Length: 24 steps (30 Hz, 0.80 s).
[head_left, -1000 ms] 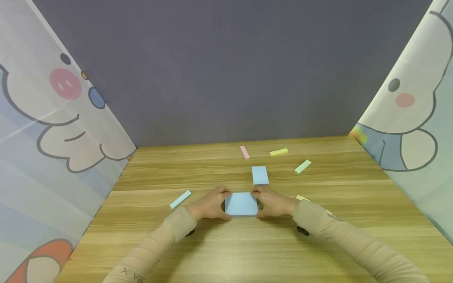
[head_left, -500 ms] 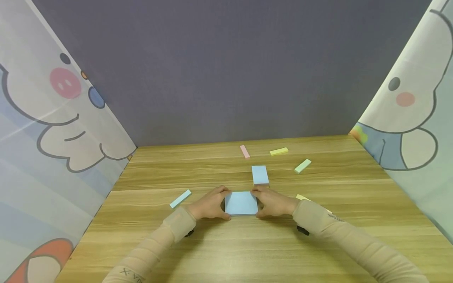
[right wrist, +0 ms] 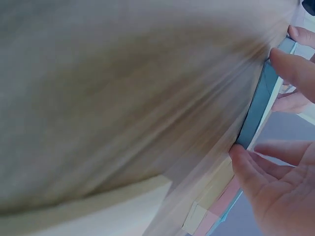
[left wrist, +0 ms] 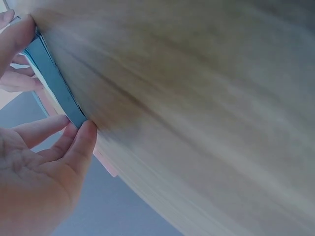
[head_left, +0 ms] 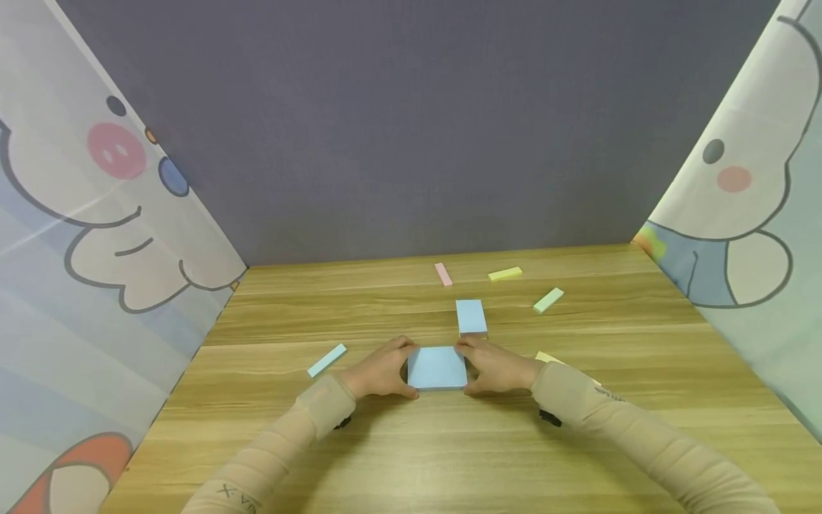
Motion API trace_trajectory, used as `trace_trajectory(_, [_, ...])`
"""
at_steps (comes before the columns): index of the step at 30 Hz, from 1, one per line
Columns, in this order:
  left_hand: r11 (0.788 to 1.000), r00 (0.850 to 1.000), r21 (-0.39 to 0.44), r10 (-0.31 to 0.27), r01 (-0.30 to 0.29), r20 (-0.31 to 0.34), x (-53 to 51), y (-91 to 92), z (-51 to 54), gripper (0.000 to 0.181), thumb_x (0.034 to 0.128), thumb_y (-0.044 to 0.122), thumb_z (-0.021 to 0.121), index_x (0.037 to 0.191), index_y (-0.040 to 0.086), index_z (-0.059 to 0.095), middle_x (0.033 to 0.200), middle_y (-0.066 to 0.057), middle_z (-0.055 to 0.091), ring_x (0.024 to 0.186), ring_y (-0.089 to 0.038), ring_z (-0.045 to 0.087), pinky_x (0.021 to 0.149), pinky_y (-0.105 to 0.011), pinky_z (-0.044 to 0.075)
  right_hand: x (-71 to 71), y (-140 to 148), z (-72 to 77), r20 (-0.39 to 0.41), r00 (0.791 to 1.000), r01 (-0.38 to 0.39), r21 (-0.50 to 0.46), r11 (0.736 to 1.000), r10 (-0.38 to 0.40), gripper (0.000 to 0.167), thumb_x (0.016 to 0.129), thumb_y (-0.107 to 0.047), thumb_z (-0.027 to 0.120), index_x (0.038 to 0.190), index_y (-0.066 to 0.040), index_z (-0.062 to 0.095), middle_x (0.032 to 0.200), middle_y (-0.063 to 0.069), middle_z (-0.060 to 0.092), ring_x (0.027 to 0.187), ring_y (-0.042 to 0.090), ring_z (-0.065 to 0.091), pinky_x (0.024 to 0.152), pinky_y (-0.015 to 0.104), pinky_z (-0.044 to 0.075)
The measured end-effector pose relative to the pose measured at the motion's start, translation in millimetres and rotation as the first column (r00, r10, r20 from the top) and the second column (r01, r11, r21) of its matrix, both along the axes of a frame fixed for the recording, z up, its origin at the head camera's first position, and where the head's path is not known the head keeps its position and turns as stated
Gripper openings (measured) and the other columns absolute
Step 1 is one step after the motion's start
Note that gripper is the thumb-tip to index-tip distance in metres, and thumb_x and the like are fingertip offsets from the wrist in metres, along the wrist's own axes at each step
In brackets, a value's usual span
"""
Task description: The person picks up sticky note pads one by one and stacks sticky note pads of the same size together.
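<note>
A wooden table (head_left: 411, 457) with visible grain carries the blue slab (head_left: 437, 368). Far beyond the slab, a dark grey panel (head_left: 424, 128) rises, and printed cartoon sheets (head_left: 38, 178) stand well to its left and right. Both forearms, in beige sleeves (head_left: 565, 392), come from the near side of the slab. The left hand (head_left: 384, 370) pinches its left end and the right hand (head_left: 499, 368) its right end, each with the thumb at the near corner and fingers at the far corner. So the slab lies flat, clamped between the two hands. Just beyond its far right corner is a smaller blue block (head_left: 472, 318); the light blue strip (head_left: 327, 360) lies left of it, the pink strip (head_left: 443, 275) farther beyond.
</note>
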<state>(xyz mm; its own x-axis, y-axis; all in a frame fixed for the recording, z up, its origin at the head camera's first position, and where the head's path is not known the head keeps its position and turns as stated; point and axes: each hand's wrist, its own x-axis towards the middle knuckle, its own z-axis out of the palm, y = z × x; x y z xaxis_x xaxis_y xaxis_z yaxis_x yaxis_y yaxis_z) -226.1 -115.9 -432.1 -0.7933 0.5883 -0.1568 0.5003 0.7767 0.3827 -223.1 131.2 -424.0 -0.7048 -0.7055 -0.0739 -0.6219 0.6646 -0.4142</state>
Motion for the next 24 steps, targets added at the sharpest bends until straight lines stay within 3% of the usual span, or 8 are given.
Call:
trace_trajectory(7, [1.000, 1.000, -0.011, -0.012, 0.012, 0.000, -1.5, 3.9, -0.3, 0.086, 0.0703, 0.039, 0.077, 0.136, -0.002, 0.039, 0.135, -0.009, 0.041, 0.121, -0.024, 0.044, 0.101, -0.035, 0.039, 4.2, 8, 3.7, 0.050, 0.999, 0.019, -0.009, 1.000, -0.018, 0.076, 0.079, -0.026, 0.071, 0.133, 0.012, 0.035, 0.142, 0.029, 0.028, 0.130, 0.040, 0.031, 0.104, 0.048, 0.032])
trace_trajectory(11, [1.000, 1.000, -0.007, -0.013, 0.013, 0.009, -1.4, 5.0, 2.0, 0.086, 0.0705, 0.039, 0.077, 0.136, -0.001, 0.038, 0.136, -0.009, 0.040, 0.123, -0.025, 0.043, 0.102, -0.035, 0.038, 3.9, 23, 15.7, 0.035, 0.999, 0.004, 0.005, 1.000, -0.004, 0.068, 0.081, -0.025, 0.068, 0.132, 0.011, 0.040, 0.139, 0.028, 0.034, 0.128, 0.041, 0.034, 0.103, 0.050, 0.033])
trace_trajectory(17, [1.000, 1.000, 0.000, -0.019, 0.019, 0.007, -1.2, 3.6, 3.3, 0.086, 0.0705, 0.038, 0.077, 0.136, -0.002, 0.039, 0.137, -0.010, 0.039, 0.124, -0.026, 0.042, 0.102, -0.037, 0.038, 4.4, 51, 37.2, 0.016, 0.999, 0.043, 0.038, 0.998, -0.044, 0.067, 0.082, -0.027, 0.068, 0.132, 0.009, 0.040, 0.132, 0.028, 0.043, 0.121, 0.043, 0.042, 0.099, 0.053, 0.037])
trace_trajectory(24, [1.000, 1.000, 0.021, -0.014, 0.013, 0.024, 1.2, -0.3, 4.4, 0.086, 0.0713, 0.037, 0.077, 0.136, -0.003, 0.037, 0.137, -0.011, 0.038, 0.125, -0.029, 0.040, 0.103, -0.039, 0.037, 6.8, 77, 47.5, 0.053, 0.991, 0.118, 0.128, 0.985, -0.125, 0.066, 0.080, -0.025, 0.070, 0.131, 0.007, 0.042, 0.136, 0.031, 0.038, 0.124, 0.046, 0.037, 0.099, 0.056, 0.034])
